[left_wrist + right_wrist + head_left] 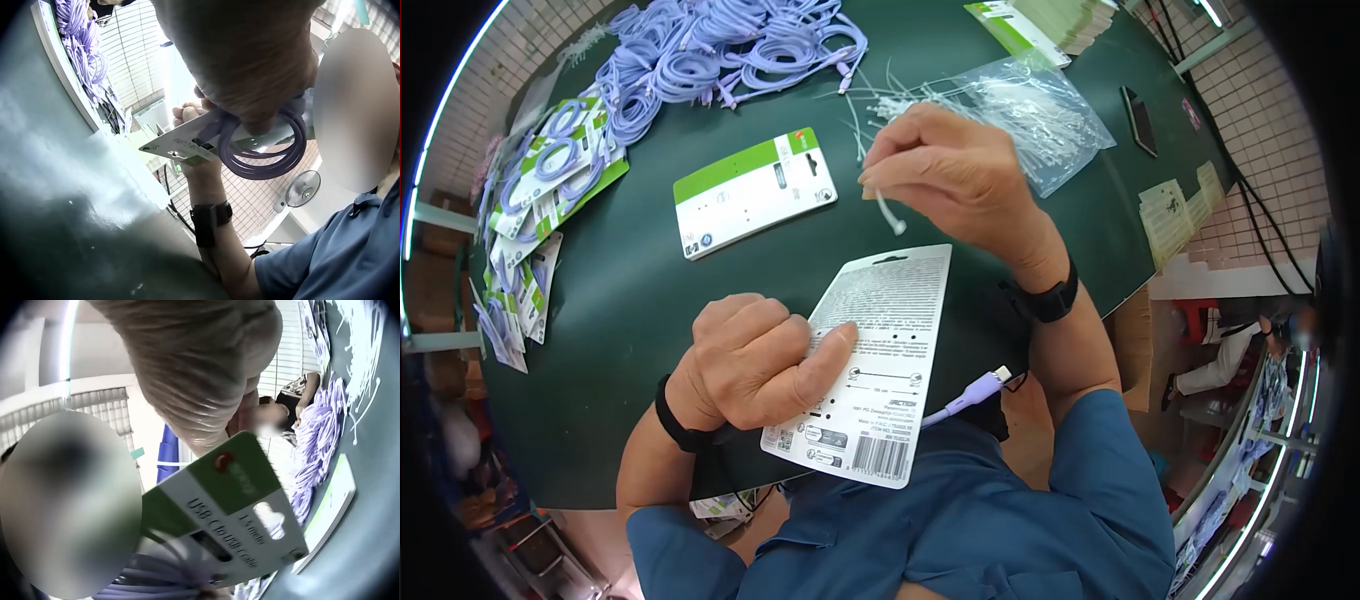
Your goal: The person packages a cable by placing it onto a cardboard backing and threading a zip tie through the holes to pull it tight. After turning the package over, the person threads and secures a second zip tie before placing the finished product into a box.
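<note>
My left hand [755, 360] grips a white packaging card [885, 300], its printed back facing the head view, thumb across the text. Against the card's other face, a coiled lilac USB cable [265, 170] shows in the left wrist view under the fingers. One cable plug [985, 388] sticks out past the card's lower right edge. In the right wrist view, the green and white card front [237, 506] reads USB-C to USB-C Cable. Above the card's top edge my right hand [960, 170] pinches a white cable tie [891, 214], its head end hanging below the fingertips.
Another green and white card [750, 195] lies on the dark green table [630, 390]. Many lilac cables [700, 55] are heaped at the back. Carded cables [550, 190] pile up at left. A bag of cable ties [1040, 120], stacked cards [1040, 25] and a phone [1139, 120] lie at right.
</note>
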Demonstrator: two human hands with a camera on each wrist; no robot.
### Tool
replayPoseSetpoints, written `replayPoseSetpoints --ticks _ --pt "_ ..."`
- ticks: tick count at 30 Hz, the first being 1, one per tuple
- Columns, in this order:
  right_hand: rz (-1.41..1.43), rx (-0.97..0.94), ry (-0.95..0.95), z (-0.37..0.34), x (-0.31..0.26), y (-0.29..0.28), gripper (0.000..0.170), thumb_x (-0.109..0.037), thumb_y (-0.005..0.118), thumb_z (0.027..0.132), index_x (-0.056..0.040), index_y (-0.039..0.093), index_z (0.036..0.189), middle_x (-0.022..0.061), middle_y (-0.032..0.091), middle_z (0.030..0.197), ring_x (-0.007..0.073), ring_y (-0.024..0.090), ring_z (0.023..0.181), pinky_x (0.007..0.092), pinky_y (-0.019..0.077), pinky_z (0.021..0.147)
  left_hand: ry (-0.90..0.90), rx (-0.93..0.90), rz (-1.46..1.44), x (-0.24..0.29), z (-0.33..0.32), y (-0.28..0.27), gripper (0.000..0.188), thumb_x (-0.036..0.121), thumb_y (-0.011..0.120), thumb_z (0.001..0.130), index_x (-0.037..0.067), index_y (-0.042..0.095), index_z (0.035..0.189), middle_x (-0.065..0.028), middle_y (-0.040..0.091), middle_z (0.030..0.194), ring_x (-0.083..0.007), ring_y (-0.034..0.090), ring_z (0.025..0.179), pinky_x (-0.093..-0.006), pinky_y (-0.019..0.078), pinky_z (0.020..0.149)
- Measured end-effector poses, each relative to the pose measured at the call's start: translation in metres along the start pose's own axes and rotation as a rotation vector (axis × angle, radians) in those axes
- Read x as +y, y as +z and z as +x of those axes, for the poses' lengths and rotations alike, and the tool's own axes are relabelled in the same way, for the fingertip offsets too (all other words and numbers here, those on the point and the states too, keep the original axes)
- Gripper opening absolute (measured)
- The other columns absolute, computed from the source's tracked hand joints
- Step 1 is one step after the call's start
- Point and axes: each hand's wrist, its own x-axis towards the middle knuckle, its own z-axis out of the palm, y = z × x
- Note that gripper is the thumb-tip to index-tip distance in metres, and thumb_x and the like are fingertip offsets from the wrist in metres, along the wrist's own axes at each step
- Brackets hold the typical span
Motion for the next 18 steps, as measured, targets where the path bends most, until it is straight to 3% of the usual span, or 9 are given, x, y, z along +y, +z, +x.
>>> replayPoseSetpoints --ticks 2,4,5,8,15,18 --pt "0.08 0.021 0.042 0.0 -0.01 0.005 0.021 0.01 0.08 0.077 -0.0035 0.076 0.093 0.0101 0.072 0.094 0.0196 0.071 0.081 0.0275 0.0582 0.068 -0.028 -0.051 -0.001 0.006 0.0 -0.007 0.045 0.015 0.081 0.069 0.006 0.072 0.112 0.0011 0.051 0.07 -0.0115 0.048 0.055 -0.028 0.0344 0.046" --pt "0.53 0.107 0.279 0.002 -0.026 0.003 0.02 0.013 0.078 0.077 -0.0011 0.074 0.091 0.0121 0.073 0.091 0.0211 0.072 0.08 0.028 0.0573 0.066 -0.028 -0.108 0.004 0.01 0.002 -0.012 0.047 0.018 0.084 0.068 0.008 0.071 0.111 -0.0032 0.061 0.075 -0.0144 0.053 0.057 -0.0292 0.038 0.048" --pt "0.561 0.106 0.291 0.003 -0.033 0.002 0.02 0.013 0.078 0.077 -0.0011 0.074 0.091 0.0121 0.073 0.091 0.0211 0.072 0.08 0.028 0.0573 0.066 -0.054 -0.128 0.003 0.011 0.001 -0.011 0.047 0.018 0.084 0.068 0.008 0.071 0.111 -0.0032 0.061 0.075 -0.0144 0.053 0.057 -0.0292 0.038 0.048" --pt "0.638 0.006 0.338 0.004 -0.048 0.0 0.02 0.013 0.08 0.076 0.0 0.073 0.089 0.0143 0.074 0.087 0.0226 0.073 0.079 0.0279 0.0564 0.066 0.05 -0.013 0.054 0.011 0.003 -0.003 0.043 0.017 0.079 0.068 0.006 0.073 0.11 0.0044 0.041 0.067 -0.0085 0.044 0.055 -0.025 0.0291 0.044" --pt "0.649 -0.214 0.327 0.006 -0.063 0.005 0.02 0.012 0.082 0.073 0.0009 0.072 0.086 0.018 0.076 0.083 0.0257 0.076 0.077 0.0293 0.0576 0.063 0.077 0.047 0.031 0.009 0.005 0.005 0.038 0.016 0.079 0.068 0.006 0.073 0.105 0.0047 0.041 0.065 -0.0084 0.045 0.054 -0.0238 0.0286 0.044" --pt "0.633 -0.226 0.316 0.005 -0.063 0.008 0.019 0.012 0.082 0.072 0.0011 0.073 0.085 0.018 0.076 0.083 0.0263 0.077 0.077 0.0297 0.0579 0.062 0.088 0.053 0.029 0.009 0.005 0.005 0.036 0.015 0.078 0.068 0.006 0.073 0.103 0.0048 0.041 0.065 -0.0083 0.045 0.054 -0.0236 0.0285 0.043"
